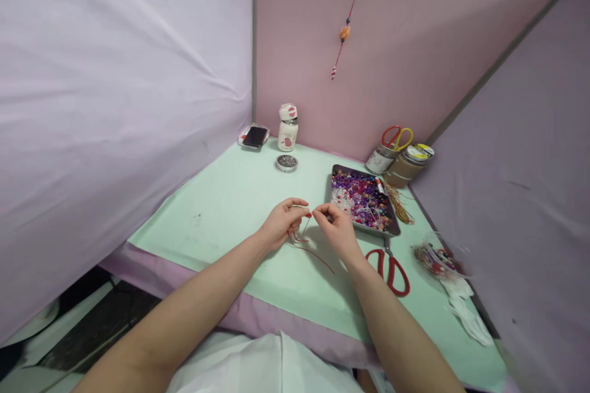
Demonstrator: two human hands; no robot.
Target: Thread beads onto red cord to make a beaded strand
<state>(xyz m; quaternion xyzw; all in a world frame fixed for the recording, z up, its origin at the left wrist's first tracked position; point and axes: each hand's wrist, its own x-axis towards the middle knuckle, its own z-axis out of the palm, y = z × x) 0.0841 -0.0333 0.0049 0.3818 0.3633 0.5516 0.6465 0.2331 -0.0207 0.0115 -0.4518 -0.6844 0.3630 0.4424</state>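
Observation:
Over the middle of the pale green table my left hand (284, 221) pinches a thin red cord (317, 256), whose loose ends trail down toward the tabletop. A small red piece, too small to make out, shows at its fingertips. Close beside it, my right hand (332, 224) has thumb and forefinger pressed together at the same spot, on what looks like the cord's upper end. A dark tray of mixed beads (359, 199) lies just beyond my right hand. Red-handled scissors (391, 270) rest by my right forearm, their blades partly under the tray.
At the back stand a white bottle (287, 132), a round tin (286, 163) and a phone (255, 136). Jars (407, 166) and a bundle of cords (400, 206) sit behind the tray. A plastic container (440, 258) lies right. A beaded string (345, 33) hangs on the wall.

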